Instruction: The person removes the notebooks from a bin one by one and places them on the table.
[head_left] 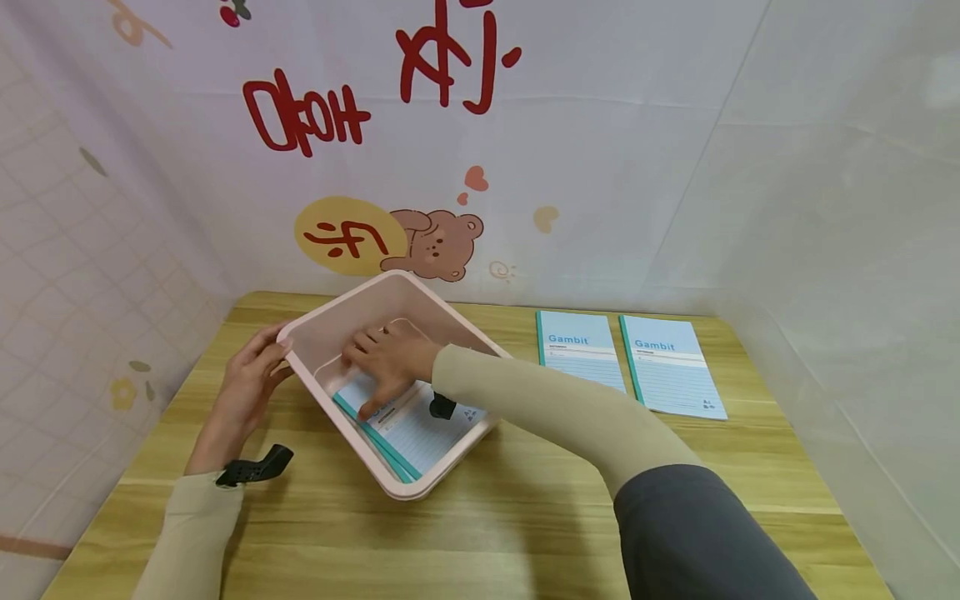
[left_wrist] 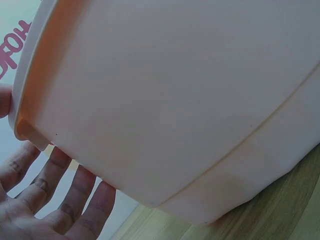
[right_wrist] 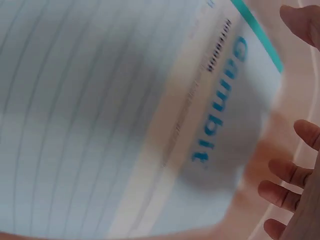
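My left hand (head_left: 251, 379) grips a pink plastic bin (head_left: 341, 425) at its left corner, with the thumb at the rim and the other fingers against the outside. The left wrist view shows the bin's outer wall (left_wrist: 165, 100) close up. My right hand (head_left: 393, 362) reaches inside the bin with its fingers spread, over light-blue notebooks with teal spines. The top notebook (head_left: 427, 437) lies flat in the bin, and the edge of another shows beneath it. In the right wrist view, the notebook's cover (right_wrist: 125, 110) reads "Gambit", and the right fingertips stand apart from it.
Two more Gambit notebooks, one on the left (head_left: 581, 346) and one on the right (head_left: 672, 367), lie side by side at the table's back right. The wooden table (head_left: 525, 533) meets a printed white cloth wall (head_left: 600, 167) behind and at the sides.
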